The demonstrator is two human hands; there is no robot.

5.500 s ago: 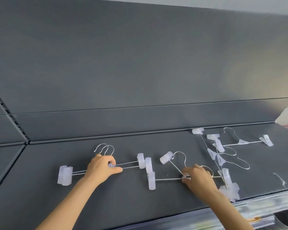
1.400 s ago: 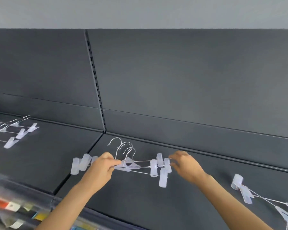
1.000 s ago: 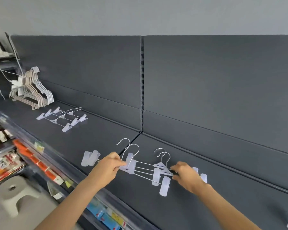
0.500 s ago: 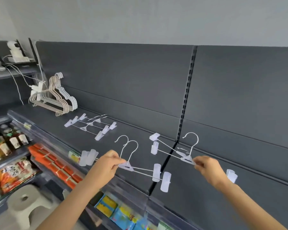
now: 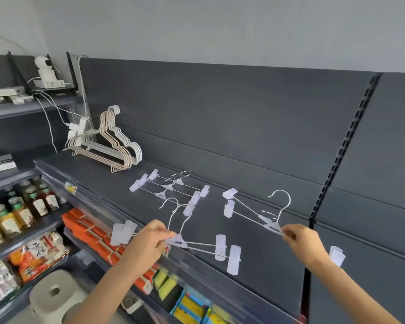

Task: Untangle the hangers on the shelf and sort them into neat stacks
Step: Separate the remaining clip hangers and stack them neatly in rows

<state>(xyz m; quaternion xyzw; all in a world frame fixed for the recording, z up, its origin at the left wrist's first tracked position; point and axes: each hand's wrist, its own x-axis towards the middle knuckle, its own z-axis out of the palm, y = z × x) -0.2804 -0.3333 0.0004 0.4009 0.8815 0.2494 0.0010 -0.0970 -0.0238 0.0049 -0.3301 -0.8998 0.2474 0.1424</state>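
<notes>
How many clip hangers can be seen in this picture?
7. Left pair in the left hand; right pair in the right hand; pile of three lying on the shelf. Overlap may hide more.

Clip hangers [image 5: 177,240] are showing thin shiny metal wire and frosted translucent plastic clips; shelf [image 5: 267,253] is looking matt, smooth dark painted metal; upper-left coat hangers [image 5: 117,148] are looking smooth-coated, slightly glossy.

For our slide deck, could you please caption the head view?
Left hand holds one hanger pair, right hand a second pair, at the dark shelf.
</notes>
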